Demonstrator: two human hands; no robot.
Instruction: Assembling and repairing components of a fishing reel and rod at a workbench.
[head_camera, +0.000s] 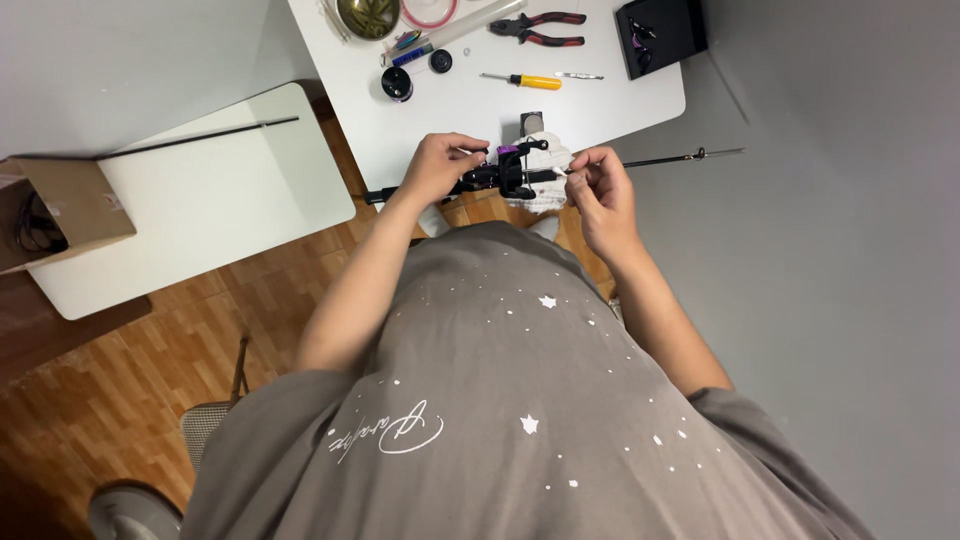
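A fishing rod (560, 172) with a black reel (508, 170) mounted on it is held crosswise just in front of the person's chest, over the near edge of the white bench (600, 110). The left hand (437, 166) is closed around the grip section just left of the reel, fingers wrapped on it. The right hand (600, 185) pinches the blank just right of the reel, thumb and forefinger tips together; whether they also hold a line there is too small to tell. Beyond the right hand the thin dark tip section runs out past the bench edge. The rod looks light but long and whippy, its slim tip likely fragile, so the stiff handle beside the reel seems the safest place to hold. Beyond the reel on the bench lie a yellow-handled screwdriver (522, 80), red-handled pliers (537, 29) and a white cloth (545, 190) just beneath the reel.
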